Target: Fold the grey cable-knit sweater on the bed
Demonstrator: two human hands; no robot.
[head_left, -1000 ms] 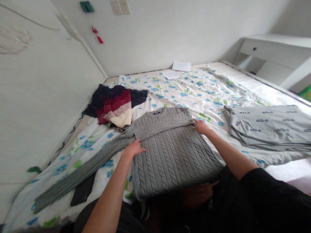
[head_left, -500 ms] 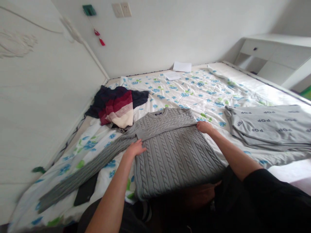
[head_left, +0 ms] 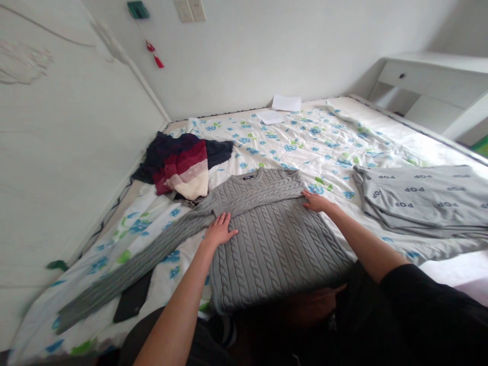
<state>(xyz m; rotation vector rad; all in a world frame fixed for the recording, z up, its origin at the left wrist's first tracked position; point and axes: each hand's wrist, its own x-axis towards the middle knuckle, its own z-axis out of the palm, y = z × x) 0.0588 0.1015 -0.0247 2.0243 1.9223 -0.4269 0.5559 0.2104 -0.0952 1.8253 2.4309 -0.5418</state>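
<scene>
A grey cable-knit sweater [head_left: 270, 244] lies flat on the bed, its neckline pointing away from me. One sleeve [head_left: 259, 195] is folded across the chest; the other sleeve [head_left: 133, 274] stretches out to the lower left. My left hand [head_left: 220, 231] rests with spread fingers on the sweater's left side, at the end of the folded sleeve. At the opposite side, my right hand [head_left: 315, 201] touches the edge below the folded sleeve, its fingers extended and flat. The outstretched sleeve partly covers a dark flat object [head_left: 132, 300].
A dark blue, red and cream garment [head_left: 186, 165] lies crumpled at the upper left. On the right is a folded grey cloth printed "POP" [head_left: 419, 198]. White papers [head_left: 285, 103] lie near the wall. Beneath everything spreads a floral sheet [head_left: 297, 140]; a white cabinet [head_left: 430, 86] stands far right.
My right hand has opened from a pinch on the sweater's right edge and shifted slightly left. My left hand has moved a little up and right, fingers now spread on the knit.
</scene>
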